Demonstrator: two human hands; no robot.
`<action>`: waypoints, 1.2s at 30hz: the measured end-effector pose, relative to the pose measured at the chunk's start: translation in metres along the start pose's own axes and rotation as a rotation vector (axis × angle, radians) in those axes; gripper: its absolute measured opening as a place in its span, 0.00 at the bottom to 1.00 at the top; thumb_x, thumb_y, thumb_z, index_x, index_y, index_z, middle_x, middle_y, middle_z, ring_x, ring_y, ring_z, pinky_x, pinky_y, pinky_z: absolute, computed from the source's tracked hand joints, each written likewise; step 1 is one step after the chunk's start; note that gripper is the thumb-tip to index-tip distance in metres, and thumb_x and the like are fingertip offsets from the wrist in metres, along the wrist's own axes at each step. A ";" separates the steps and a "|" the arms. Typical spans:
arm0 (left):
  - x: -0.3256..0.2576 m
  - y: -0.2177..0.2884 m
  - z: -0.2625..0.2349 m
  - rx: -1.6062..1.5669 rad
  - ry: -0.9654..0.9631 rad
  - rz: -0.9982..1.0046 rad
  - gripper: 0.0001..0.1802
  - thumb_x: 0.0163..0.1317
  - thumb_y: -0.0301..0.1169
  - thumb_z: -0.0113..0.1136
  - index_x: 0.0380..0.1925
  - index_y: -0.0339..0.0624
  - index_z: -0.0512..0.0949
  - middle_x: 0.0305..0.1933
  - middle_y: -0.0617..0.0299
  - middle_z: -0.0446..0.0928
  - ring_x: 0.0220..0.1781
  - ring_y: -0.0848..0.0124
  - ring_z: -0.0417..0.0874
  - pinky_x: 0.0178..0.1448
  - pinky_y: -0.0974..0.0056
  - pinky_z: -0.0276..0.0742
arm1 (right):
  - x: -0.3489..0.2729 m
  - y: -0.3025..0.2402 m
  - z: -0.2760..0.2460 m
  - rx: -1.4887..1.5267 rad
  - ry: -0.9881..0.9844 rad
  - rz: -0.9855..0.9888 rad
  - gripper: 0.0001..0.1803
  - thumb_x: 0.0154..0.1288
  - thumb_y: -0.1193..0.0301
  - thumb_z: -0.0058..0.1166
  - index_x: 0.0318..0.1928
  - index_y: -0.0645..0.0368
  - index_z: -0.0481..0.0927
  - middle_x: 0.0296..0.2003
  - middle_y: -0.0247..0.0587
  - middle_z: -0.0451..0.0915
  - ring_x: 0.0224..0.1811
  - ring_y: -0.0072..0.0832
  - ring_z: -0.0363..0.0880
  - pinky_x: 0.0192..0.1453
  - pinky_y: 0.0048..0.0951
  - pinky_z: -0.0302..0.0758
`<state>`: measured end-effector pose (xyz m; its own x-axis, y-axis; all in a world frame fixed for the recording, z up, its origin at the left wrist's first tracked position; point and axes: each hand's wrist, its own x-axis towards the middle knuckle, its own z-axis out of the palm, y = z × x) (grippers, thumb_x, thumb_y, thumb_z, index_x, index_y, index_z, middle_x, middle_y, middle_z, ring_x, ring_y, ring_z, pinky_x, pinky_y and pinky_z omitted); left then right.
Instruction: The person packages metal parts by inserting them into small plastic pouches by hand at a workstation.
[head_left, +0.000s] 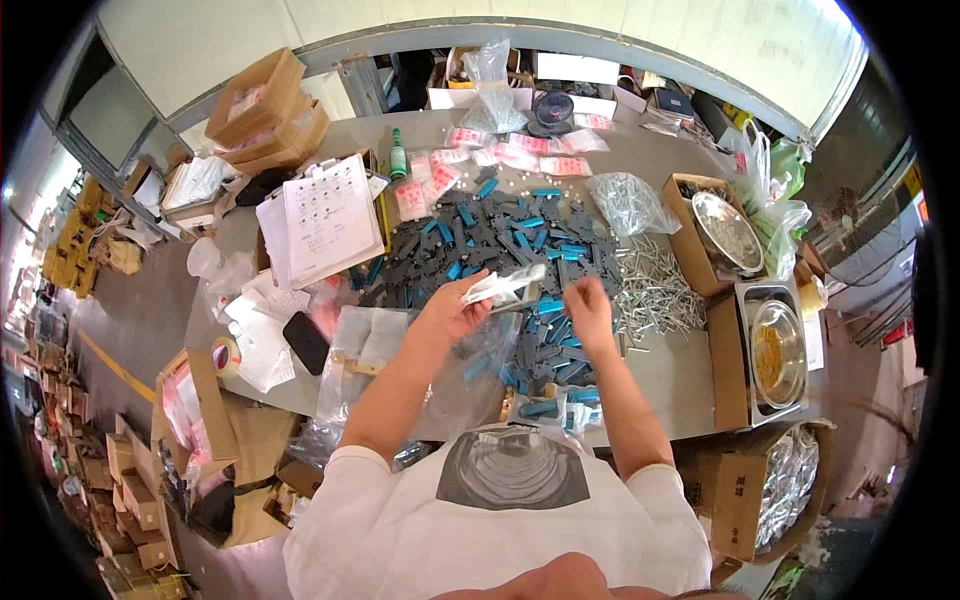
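Observation:
Over the table's middle my left hand (456,310) is closed on a small clear plastic bag (508,287), which sticks out to the right with something pale inside. My right hand (590,308) is a little to the right of the bag, its fingers curled together. Whatever those fingers hold, if anything, is hidden. Beneath and beyond both hands spreads a pile of dark grey parts (415,250) mixed with blue parts (545,348). Loose silver screws (655,295) lie just right of my right hand. Flat clear bags (375,340) lie by my left forearm.
Left are a clipboard (325,225), a black phone (305,342) and a tape roll (226,356). Red-printed packets (515,155), a green bottle (397,158) and a small fan (553,110) stand behind. Right, metal bowls (777,355) sit by cardboard boxes (728,350).

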<state>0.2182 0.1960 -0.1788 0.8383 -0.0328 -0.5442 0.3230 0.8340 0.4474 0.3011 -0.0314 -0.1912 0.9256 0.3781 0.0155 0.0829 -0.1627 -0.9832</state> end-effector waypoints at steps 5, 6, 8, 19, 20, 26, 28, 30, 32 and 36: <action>0.002 -0.002 0.006 0.263 0.152 0.136 0.06 0.58 0.26 0.55 0.35 0.37 0.72 0.27 0.60 0.74 0.22 0.76 0.75 0.20 0.77 0.71 | -0.072 0.056 0.001 -0.829 -0.806 -0.059 0.18 0.50 0.58 0.59 0.36 0.57 0.77 0.33 0.48 0.78 0.36 0.41 0.78 0.40 0.38 0.74; 0.004 -0.005 0.007 0.267 0.148 0.133 0.06 0.58 0.26 0.55 0.35 0.37 0.72 0.27 0.60 0.74 0.22 0.76 0.75 0.20 0.77 0.71 | -0.087 0.075 0.005 -0.885 -0.846 -0.158 0.19 0.48 0.59 0.61 0.38 0.55 0.76 0.35 0.46 0.77 0.37 0.43 0.78 0.42 0.40 0.74; 0.006 -0.009 0.003 0.339 0.164 0.193 0.06 0.57 0.25 0.55 0.34 0.38 0.70 0.30 0.59 0.75 0.22 0.75 0.74 0.19 0.76 0.69 | -0.109 0.092 0.016 -0.937 -0.885 -0.263 0.21 0.46 0.60 0.63 0.40 0.52 0.76 0.38 0.45 0.75 0.37 0.45 0.77 0.43 0.42 0.73; -0.013 -0.005 0.008 0.649 -0.154 0.302 0.11 0.54 0.25 0.53 0.38 0.34 0.78 0.35 0.62 0.78 0.36 0.77 0.77 0.42 0.71 0.71 | -0.104 0.068 0.030 -0.957 -0.706 -0.183 0.25 0.53 0.73 0.50 0.54 0.48 0.65 0.39 0.47 0.74 0.38 0.46 0.78 0.40 0.43 0.75; -0.017 -0.005 0.005 0.783 -0.116 0.341 0.14 0.53 0.25 0.54 0.40 0.34 0.78 0.37 0.61 0.78 0.38 0.77 0.77 0.44 0.70 0.71 | -0.105 0.068 0.026 -0.866 -0.662 -0.190 0.29 0.46 0.77 0.55 0.53 0.50 0.66 0.37 0.47 0.76 0.40 0.47 0.76 0.41 0.43 0.73; -0.010 -0.006 -0.004 0.682 -0.191 0.325 0.19 0.51 0.23 0.53 0.45 0.31 0.76 0.40 0.58 0.79 0.40 0.73 0.78 0.46 0.68 0.72 | -0.077 0.039 0.006 -0.719 -0.532 -0.182 0.30 0.44 0.80 0.58 0.52 0.52 0.66 0.38 0.46 0.76 0.39 0.42 0.76 0.42 0.38 0.72; -0.009 -0.005 -0.011 0.642 -0.175 0.344 0.21 0.50 0.23 0.52 0.47 0.31 0.75 0.41 0.57 0.79 0.40 0.72 0.78 0.47 0.68 0.73 | -0.065 -0.008 -0.004 -0.449 -0.599 -0.083 0.29 0.46 0.79 0.58 0.52 0.52 0.67 0.36 0.42 0.75 0.38 0.36 0.75 0.42 0.34 0.72; -0.008 -0.009 -0.010 0.784 -0.106 0.469 0.21 0.52 0.24 0.52 0.49 0.31 0.73 0.41 0.56 0.79 0.40 0.70 0.80 0.47 0.66 0.73 | -0.064 -0.022 -0.010 0.034 -0.601 0.027 0.23 0.53 0.77 0.57 0.51 0.54 0.67 0.32 0.30 0.70 0.35 0.22 0.69 0.41 0.25 0.69; -0.007 -0.014 -0.010 1.128 -0.019 0.642 0.20 0.54 0.27 0.53 0.49 0.32 0.74 0.39 0.56 0.79 0.38 0.71 0.80 0.46 0.66 0.73 | -0.056 -0.025 -0.010 0.155 -0.549 0.043 0.22 0.55 0.77 0.56 0.50 0.55 0.68 0.32 0.30 0.70 0.34 0.20 0.69 0.40 0.23 0.69; -0.023 -0.038 0.018 1.289 0.014 0.707 0.17 0.60 0.39 0.53 0.37 0.33 0.78 0.28 0.58 0.79 0.28 0.72 0.76 0.39 0.66 0.72 | -0.039 -0.037 0.006 0.605 -0.327 0.232 0.12 0.60 0.72 0.55 0.43 0.56 0.71 0.35 0.28 0.71 0.34 0.15 0.69 0.36 0.18 0.68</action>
<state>0.1945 0.1552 -0.1700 0.9832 0.1758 0.0488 0.0227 -0.3837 0.9232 0.2600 -0.0348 -0.1563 0.7291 0.6634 -0.1681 -0.4089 0.2254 -0.8843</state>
